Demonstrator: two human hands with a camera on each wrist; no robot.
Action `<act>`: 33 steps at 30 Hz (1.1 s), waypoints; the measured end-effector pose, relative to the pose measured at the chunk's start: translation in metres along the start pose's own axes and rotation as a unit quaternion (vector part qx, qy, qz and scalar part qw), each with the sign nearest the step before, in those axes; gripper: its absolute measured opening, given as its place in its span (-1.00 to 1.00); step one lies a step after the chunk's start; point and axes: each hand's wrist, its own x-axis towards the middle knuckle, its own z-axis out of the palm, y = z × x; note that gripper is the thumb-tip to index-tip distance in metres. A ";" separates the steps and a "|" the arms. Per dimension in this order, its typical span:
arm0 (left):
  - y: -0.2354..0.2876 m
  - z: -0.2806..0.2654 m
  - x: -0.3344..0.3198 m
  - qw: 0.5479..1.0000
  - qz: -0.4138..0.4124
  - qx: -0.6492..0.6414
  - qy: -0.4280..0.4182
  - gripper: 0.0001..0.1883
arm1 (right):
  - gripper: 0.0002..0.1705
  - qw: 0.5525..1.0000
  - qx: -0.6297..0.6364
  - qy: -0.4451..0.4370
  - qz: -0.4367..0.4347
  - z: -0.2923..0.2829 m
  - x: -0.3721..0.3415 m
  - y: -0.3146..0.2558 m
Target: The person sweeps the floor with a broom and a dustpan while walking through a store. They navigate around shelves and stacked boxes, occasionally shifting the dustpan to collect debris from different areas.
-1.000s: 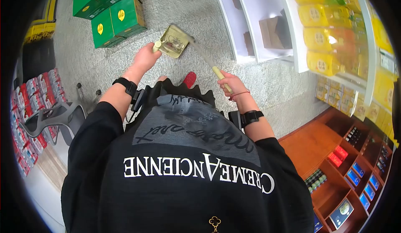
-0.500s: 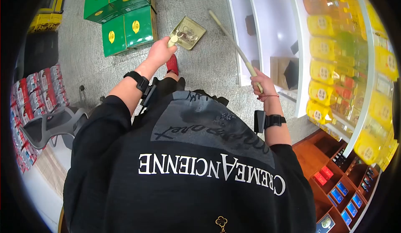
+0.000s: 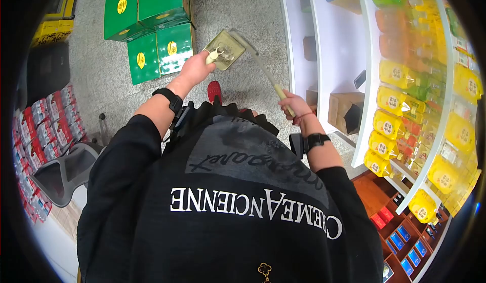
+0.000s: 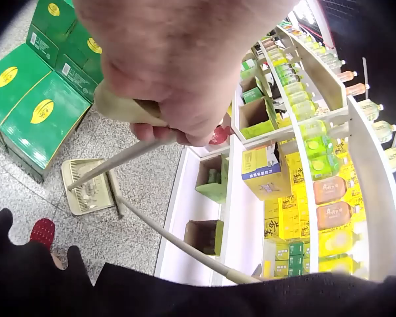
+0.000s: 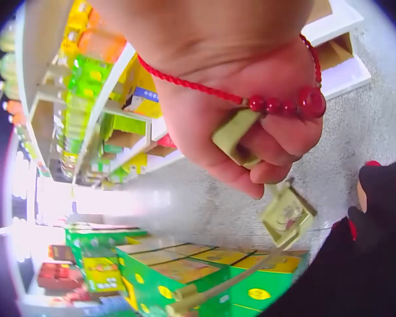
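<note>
My left hand (image 3: 196, 69) grips the top of the pale dustpan's upright handle (image 3: 212, 56). Below it, the dustpan (image 3: 221, 44) sits at floor level with dark, stringy debris (image 4: 89, 191) in its tray. My right hand (image 3: 298, 106) has its fingers wrapped around the light green grip (image 5: 236, 137) of a long-handled broom (image 3: 268, 75). The broom slants away to the dustpan, its dark head (image 3: 244, 41) right at the tray's far right edge. A red bead bracelet (image 5: 284, 105) circles the right wrist.
Green cartons (image 3: 161, 50) are stacked ahead on the left. White shelving (image 3: 344, 55) with cardboard boxes (image 3: 346, 111) and yellow bottles (image 3: 397, 75) lines the right. A grey chair (image 3: 66, 174) and red-and-white packs (image 3: 45, 126) stand at the left. A red shoe (image 3: 214, 91) is just below the dustpan.
The right hand swung the broom out to the right, away from the dustpan, then brought its head back to the tray's edge. The left hand and dustpan shifted slightly right in the head view.
</note>
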 end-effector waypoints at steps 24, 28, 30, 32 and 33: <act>0.033 -0.032 0.108 0.977 -0.136 -0.065 0.150 -0.59 | -0.46 0.997 0.071 0.003 -0.037 -0.118 0.123 -0.220; 0.059 -0.038 0.133 0.976 -0.142 -0.058 0.154 -0.56 | -0.42 0.991 -0.108 -0.039 -0.071 -0.117 0.132 -0.222; 0.071 -0.041 0.145 0.977 -0.142 -0.051 0.150 -0.56 | -0.34 0.984 -0.133 -0.102 -0.063 -0.121 0.121 -0.232; 0.082 -0.040 0.157 0.974 -0.144 -0.050 0.167 -0.56 | -0.32 0.985 -0.099 -0.132 -0.050 -0.130 0.109 -0.249; 0.086 -0.039 0.162 0.971 -0.143 -0.048 0.184 -0.57 | -0.31 0.984 -0.064 -0.160 -0.040 -0.134 0.103 -0.256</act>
